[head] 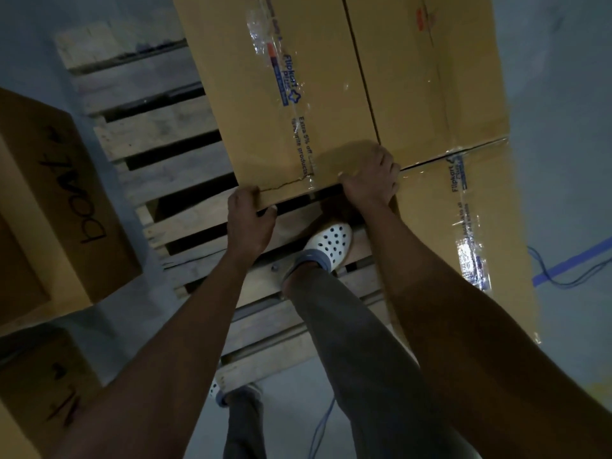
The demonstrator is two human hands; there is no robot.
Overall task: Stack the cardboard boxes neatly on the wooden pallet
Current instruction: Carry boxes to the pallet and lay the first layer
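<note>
A large taped cardboard box lies on the wooden pallet, its near edge toward me. My left hand grips the near left corner of that edge, fingers curled under it. My right hand holds the near right corner, fingers curled over the top. A second box sits flush against it on the right, and a third box lies nearer on the right side of the pallet.
My right foot in a white clog stands on the pallet slats. Two more boxes, one marked "boat" and another, stand on the grey floor at left. A blue cable and blue tape lie on the floor at right.
</note>
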